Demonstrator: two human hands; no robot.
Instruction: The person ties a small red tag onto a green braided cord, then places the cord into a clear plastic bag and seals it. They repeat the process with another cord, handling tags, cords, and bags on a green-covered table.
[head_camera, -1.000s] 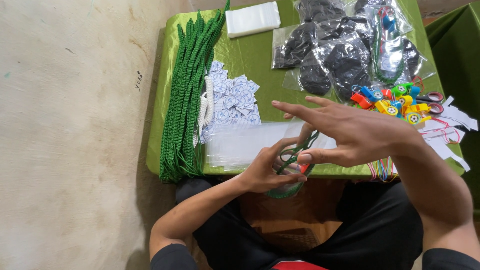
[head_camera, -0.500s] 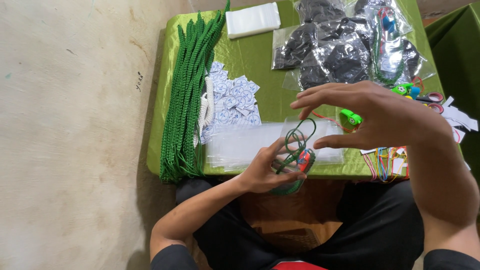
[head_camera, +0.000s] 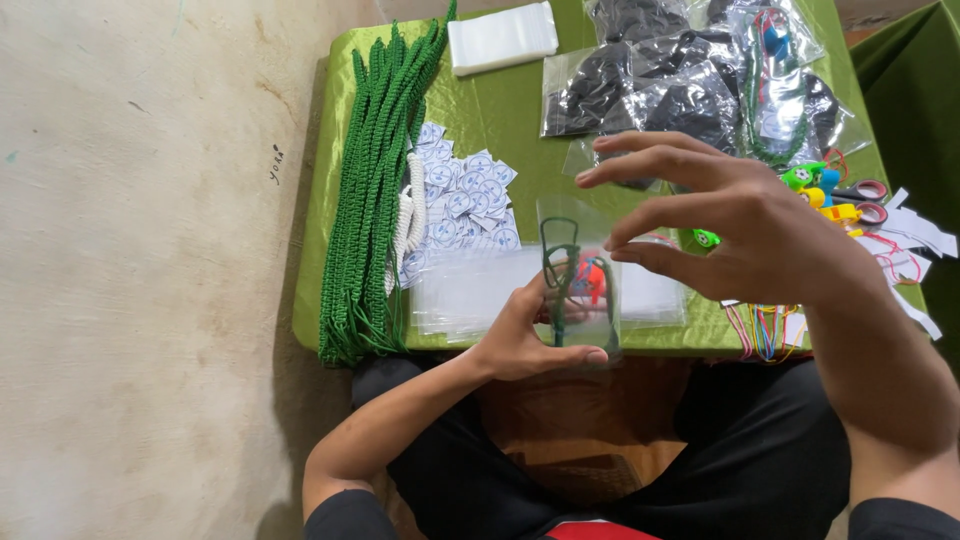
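The left hand grips a small clear plastic bag from below, thumb and fingers closed on it; inside sit a green cord and a red piece. Just above it the right hand hovers with fingers spread, holding nothing. Beyond both, clear sleeves lie on the green surface, with braided green cords farther left.

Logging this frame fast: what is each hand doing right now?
Left hand: closed on a clear bag containing a green cord.
Right hand: open, fingers spread, holding nothing, just above the bag.
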